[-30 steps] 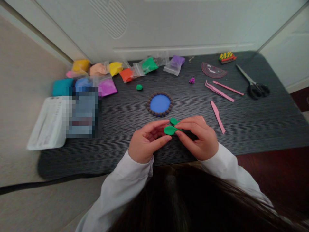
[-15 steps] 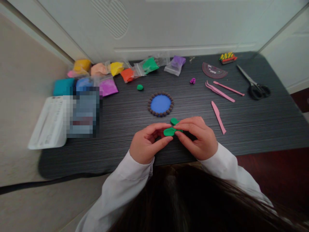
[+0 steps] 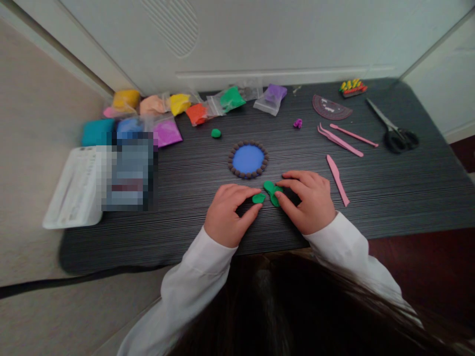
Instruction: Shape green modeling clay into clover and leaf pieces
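My left hand (image 3: pixel 228 215) pinches a small flat green clay piece (image 3: pixel 258 198) between thumb and forefinger, low over the dark table (image 3: pixel 185 222). My right hand (image 3: pixel 309 200) pinches a second green clay piece (image 3: pixel 275 197) just to its right, with another green leaf-shaped bit (image 3: pixel 268 186) lying beside it on the table. Just beyond my fingers lies a blue clay disc ringed with small brown balls (image 3: pixel 248 159).
Bags of coloured clay (image 3: pixel 178 111) line the far left edge, with a green clay ball (image 3: pixel 215 132) near them. Pink plastic tools (image 3: pixel 339 141), a pink knife (image 3: pixel 337 179), black scissors (image 3: pixel 395 131), a half-round clay piece (image 3: pixel 330 107) and a white packet (image 3: pixel 74 188) lie around.
Both hands have lowered toward the table. The green clay, held as one lump between the hands before, is now in two separate pieces, one in each hand.
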The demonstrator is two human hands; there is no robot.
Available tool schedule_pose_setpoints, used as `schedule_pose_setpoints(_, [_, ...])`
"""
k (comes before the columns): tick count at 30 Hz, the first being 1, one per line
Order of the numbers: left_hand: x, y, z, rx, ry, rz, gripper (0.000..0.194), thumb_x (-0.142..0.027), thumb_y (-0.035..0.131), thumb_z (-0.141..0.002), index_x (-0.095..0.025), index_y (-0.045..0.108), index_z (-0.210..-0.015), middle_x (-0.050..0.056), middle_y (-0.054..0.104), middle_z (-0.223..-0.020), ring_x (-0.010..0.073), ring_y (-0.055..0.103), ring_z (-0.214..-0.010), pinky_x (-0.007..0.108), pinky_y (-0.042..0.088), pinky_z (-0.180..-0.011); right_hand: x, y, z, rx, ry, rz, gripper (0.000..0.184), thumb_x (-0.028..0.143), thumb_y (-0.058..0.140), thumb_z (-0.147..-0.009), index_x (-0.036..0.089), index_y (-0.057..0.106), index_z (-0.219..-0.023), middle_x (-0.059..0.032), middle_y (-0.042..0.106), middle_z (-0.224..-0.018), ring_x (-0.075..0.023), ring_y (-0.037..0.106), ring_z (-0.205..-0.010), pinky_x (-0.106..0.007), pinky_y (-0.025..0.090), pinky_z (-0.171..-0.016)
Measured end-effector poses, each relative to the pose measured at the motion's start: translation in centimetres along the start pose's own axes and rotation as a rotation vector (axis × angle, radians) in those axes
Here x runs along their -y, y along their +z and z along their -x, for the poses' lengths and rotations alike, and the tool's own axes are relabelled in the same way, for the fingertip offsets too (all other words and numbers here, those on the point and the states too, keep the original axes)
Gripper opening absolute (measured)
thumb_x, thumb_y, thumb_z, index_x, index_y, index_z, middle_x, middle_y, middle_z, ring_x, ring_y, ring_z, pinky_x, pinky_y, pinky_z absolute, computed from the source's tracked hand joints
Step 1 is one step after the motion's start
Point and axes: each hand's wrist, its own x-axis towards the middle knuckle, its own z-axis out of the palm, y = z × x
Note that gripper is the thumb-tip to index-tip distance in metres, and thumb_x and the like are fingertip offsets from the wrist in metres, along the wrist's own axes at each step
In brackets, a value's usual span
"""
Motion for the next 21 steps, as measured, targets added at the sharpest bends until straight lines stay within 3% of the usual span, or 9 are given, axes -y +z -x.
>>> schedule_pose_setpoints(7, [0.0, 0.3, 0.1, 0.029, -0.047, -0.085, 0.026, -0.028, 0.055, -0.071, -0.022, 0.059, -0.096, 0.001, 0.064, -0.091, 0.0157, 0.050, -0.088, 0.032, 0.039, -0.083, 0.4, -0.7, 0.1, 0.059, 0.007, -0.194, 0.016, 0.027, 0.055, -0.072, 0.019, 0.055, -0.086, -0.0011, 0.062, -0.078, -0.0154, 0.054, -0.076, -0.033, 0.035, -0.076])
schedule_pose_setpoints(12, [-0.1, 0.3, 0.2, 0.023, -0.076, -0.116, 0.024, -0.028, 0.055, -0.071, -0.023, 0.059, -0.095, 0.000, 0.063, -0.090, 0.0163, 0.050, -0.088, 0.033, 0.040, -0.081, 0.8, -0.9, 0.1, 0.029, 0.053, -0.298, 0.017, 0.026, 0.055, -0.072, 0.020, 0.053, -0.087, -0.0004, 0.060, -0.077, -0.0135, 0.055, -0.072, -0.031, 0.037, -0.074])
schedule_pose_setpoints(21, [-0.1, 0.3, -0.1, 0.017, -0.001, -0.121, 0.021, -0.027, 0.056, -0.070, -0.018, 0.059, -0.089, 0.002, 0.064, -0.088, 0.0161, 0.052, -0.086, 0.033, 0.038, -0.083, 1.2, -0.3, 0.0, 0.042, 0.065, -0.293, 0.014, 0.027, 0.056, -0.071, 0.020, 0.056, -0.083, 0.0015, 0.062, -0.073, -0.0122, 0.055, -0.068, -0.034, 0.032, -0.078])
